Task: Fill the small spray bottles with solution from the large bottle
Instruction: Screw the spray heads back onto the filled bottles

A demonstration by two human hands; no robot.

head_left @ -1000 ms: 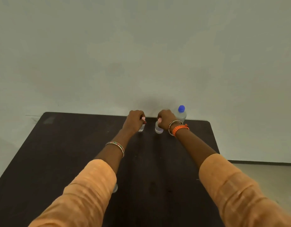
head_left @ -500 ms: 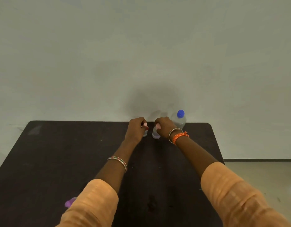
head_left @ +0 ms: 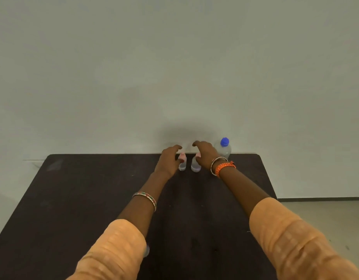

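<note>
Two small clear spray bottles stand side by side at the table's far edge: the left one (head_left: pixel 182 162) has a pink top, the right one (head_left: pixel 195 165) is partly hidden by my thumb. My left hand (head_left: pixel 168 161) is just left of the left bottle, fingers curled apart above it, not gripping. My right hand (head_left: pixel 206 155) hovers over the right bottle with fingers spread. The large clear bottle (head_left: pixel 224 149) with a blue cap stands upright behind my right wrist, against the wall.
The dark table (head_left: pixel 83 199) runs up to a plain wall (head_left: pixel 174 67). Its right edge borders a light floor (head_left: pixel 326 219). A small clear object (head_left: pixel 146 250) peeks out from under my left sleeve near the front.
Both hands were closed around the small bottles; now the fingers have opened and lifted off, leaving the two bottles standing on the table.
</note>
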